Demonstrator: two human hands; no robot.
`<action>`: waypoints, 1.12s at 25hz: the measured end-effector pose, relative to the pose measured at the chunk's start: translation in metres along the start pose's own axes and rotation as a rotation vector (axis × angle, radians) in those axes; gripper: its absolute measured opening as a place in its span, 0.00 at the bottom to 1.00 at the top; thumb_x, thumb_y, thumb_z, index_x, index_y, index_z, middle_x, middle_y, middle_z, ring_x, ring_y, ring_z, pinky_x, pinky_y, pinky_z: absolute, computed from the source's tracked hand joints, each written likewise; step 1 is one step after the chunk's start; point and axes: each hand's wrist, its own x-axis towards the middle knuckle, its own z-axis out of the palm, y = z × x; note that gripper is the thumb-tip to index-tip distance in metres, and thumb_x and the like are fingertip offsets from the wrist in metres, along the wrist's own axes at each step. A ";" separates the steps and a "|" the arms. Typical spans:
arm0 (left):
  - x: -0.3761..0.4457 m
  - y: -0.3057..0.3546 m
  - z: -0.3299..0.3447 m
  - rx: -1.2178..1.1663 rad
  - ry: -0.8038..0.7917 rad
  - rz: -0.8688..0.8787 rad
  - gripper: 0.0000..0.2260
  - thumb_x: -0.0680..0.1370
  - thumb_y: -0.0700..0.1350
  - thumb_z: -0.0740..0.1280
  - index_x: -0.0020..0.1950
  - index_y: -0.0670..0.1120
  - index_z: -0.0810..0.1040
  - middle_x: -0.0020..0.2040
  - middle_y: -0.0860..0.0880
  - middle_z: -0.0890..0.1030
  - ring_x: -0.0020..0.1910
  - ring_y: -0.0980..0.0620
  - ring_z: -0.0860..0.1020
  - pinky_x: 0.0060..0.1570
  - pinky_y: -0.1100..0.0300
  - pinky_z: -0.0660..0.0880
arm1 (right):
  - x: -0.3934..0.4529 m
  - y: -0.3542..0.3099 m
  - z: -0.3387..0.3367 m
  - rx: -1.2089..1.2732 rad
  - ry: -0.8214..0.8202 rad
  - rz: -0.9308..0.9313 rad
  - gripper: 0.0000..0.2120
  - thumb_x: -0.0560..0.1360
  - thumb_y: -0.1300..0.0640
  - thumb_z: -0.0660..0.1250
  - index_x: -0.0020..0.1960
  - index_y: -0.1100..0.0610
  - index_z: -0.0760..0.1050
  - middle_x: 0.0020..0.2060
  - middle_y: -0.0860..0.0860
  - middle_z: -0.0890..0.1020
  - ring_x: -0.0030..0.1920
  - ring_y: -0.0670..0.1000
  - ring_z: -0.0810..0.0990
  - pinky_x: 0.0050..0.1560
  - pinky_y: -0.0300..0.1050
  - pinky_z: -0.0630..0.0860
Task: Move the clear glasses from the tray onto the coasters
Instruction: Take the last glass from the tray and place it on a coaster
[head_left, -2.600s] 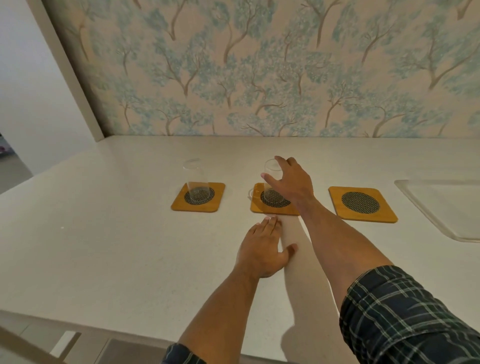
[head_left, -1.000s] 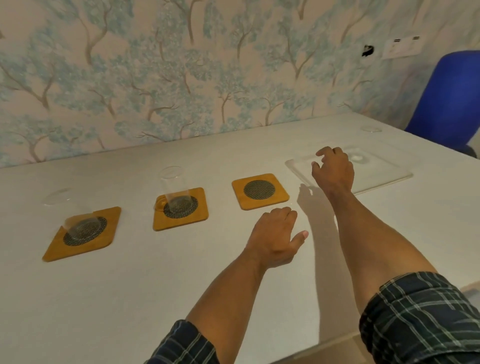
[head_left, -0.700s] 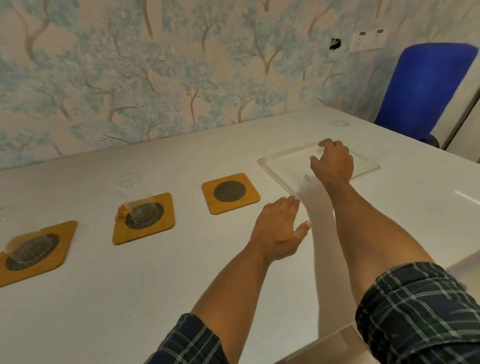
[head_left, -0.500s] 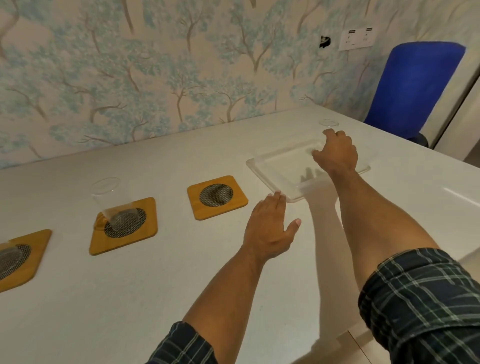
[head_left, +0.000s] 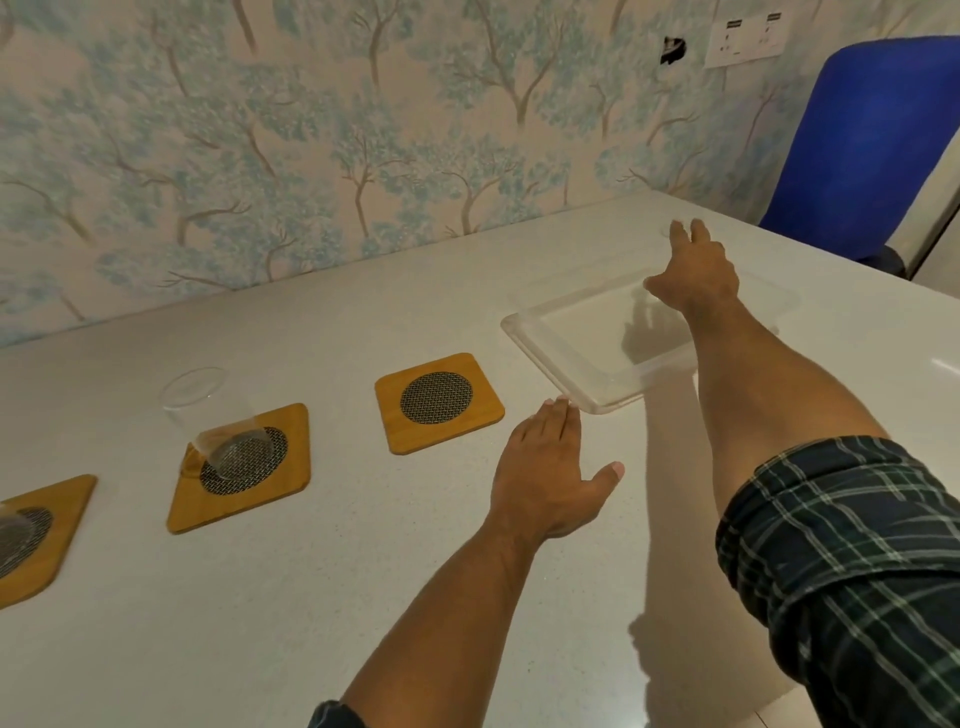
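Note:
A clear tray (head_left: 576, 358) lies on the white table at the right. My right hand (head_left: 693, 275) reaches over it with fingers spread, its fingertips at the faint rim of a clear glass (head_left: 666, 229) at the tray's far side. My left hand (head_left: 550, 473) rests flat on the table, fingertips near the tray's front corner. One wooden coaster (head_left: 439, 400) with a dark mesh centre is bare. A clear glass (head_left: 208, 421) stands on the middle coaster (head_left: 244, 467). A third coaster (head_left: 36, 535) at the left edge holds another glass, mostly cut off.
A blue chair (head_left: 862, 140) stands beyond the table's far right corner. A wall with tree-pattern wallpaper and a white socket plate (head_left: 745, 34) runs along the table's back edge. The table's near edge shows at the bottom right.
My right hand left the glass on the middle coaster and moved right over the tray toward its far side. The view turned right. My left hand slid right to the tray's corner.

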 end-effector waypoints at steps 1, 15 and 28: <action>0.000 0.000 0.000 0.001 0.002 0.000 0.42 0.80 0.70 0.50 0.84 0.43 0.47 0.85 0.45 0.48 0.83 0.49 0.46 0.77 0.55 0.41 | 0.003 -0.002 0.001 -0.022 -0.012 -0.019 0.42 0.77 0.53 0.70 0.83 0.53 0.50 0.82 0.55 0.52 0.77 0.62 0.59 0.71 0.60 0.65; 0.002 -0.001 -0.001 0.034 -0.005 0.005 0.41 0.80 0.69 0.49 0.84 0.43 0.48 0.85 0.45 0.48 0.83 0.47 0.46 0.76 0.53 0.40 | 0.002 -0.011 0.011 -0.217 0.338 -0.115 0.23 0.74 0.51 0.76 0.62 0.65 0.78 0.61 0.64 0.75 0.60 0.65 0.73 0.56 0.59 0.72; -0.002 -0.002 -0.003 0.003 -0.033 0.018 0.41 0.81 0.69 0.48 0.84 0.42 0.48 0.85 0.44 0.48 0.83 0.47 0.46 0.78 0.53 0.40 | -0.013 0.003 0.004 0.010 0.128 -0.007 0.32 0.76 0.56 0.75 0.75 0.58 0.64 0.68 0.63 0.69 0.61 0.69 0.75 0.57 0.62 0.76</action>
